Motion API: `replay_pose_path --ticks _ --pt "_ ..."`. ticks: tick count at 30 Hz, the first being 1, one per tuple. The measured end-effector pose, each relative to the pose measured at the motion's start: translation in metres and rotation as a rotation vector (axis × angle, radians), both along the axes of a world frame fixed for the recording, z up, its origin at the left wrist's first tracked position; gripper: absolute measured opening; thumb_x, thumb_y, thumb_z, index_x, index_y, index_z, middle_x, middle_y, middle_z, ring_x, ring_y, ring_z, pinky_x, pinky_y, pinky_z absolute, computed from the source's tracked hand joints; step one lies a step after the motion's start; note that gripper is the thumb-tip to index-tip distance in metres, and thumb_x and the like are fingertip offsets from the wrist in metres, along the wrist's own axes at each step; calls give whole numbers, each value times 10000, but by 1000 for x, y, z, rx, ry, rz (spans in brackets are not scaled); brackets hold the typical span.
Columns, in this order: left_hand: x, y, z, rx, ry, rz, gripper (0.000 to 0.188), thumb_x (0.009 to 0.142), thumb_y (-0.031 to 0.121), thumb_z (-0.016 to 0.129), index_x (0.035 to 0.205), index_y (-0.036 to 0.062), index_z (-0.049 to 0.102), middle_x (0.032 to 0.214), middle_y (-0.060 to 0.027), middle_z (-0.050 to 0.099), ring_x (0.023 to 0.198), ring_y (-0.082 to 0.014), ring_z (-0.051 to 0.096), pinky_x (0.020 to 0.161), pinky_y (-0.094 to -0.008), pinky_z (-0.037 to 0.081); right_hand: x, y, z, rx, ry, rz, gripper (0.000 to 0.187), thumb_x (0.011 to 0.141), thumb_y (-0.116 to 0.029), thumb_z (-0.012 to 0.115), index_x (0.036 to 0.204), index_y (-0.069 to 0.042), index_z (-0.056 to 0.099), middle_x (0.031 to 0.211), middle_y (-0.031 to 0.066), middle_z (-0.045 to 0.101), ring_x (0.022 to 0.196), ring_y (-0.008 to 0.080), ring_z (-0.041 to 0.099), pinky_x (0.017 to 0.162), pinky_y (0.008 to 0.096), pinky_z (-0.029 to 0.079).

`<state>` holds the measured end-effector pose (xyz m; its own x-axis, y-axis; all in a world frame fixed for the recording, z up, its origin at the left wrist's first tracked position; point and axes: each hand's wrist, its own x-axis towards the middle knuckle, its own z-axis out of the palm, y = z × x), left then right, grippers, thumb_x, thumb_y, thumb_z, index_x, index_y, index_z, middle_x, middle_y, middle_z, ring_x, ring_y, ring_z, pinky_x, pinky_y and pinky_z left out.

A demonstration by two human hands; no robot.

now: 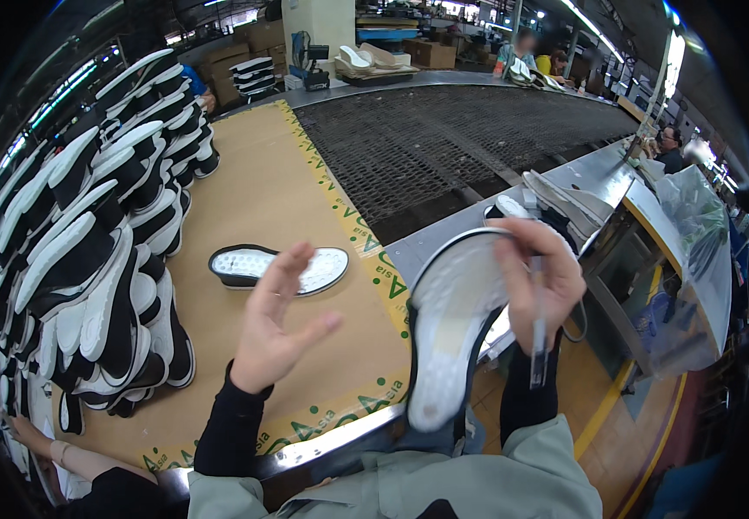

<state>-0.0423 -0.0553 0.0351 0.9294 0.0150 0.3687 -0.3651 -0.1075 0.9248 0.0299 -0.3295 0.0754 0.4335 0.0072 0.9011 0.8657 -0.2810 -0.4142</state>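
Note:
My right hand [547, 281] grips a shoe sole [443, 329] near its wide end. The sole hangs tilted in front of me, its white dimpled inner side and dark rim showing. A slim, clear strip-like tool [539, 346] also points down from this hand; its kind is not plain. My left hand [279, 333] is raised over the board with fingers apart and nothing in it. Just behind the left hand, another sole [327, 268] lies flat, white inside with a black edge, partly hidden by the fingers.
A tall stack of black-and-white soles [102, 277] fills the left. The brown board [253, 182] has yellow-green tape along its edge. Beyond lies a dark mesh conveyor [452, 130]. More soles [565, 208] rest on the metal ledge at right. Another person's arm [89, 458] reaches in lower left.

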Motion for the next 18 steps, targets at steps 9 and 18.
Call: replay_pose_path --ticks 9,18 --pt "-7 6 17 131 72 -147 843 712 2 820 1432 53 383 1052 -91 673 980 -147 654 861 -275 508 -19 83 -6 -345 -9 448 348 774 60 725 1112 -16 696 836 120 688 690 194 648 610 297 503" --pt "13 53 -6 -45 227 -269 385 755 2 805 1054 16 562 932 7 634 853 -57 611 745 -211 513 -31 64 -30 -173 292 420 294 829 22 693 1121 46 664 916 129 673 786 183 655 702 267 501"
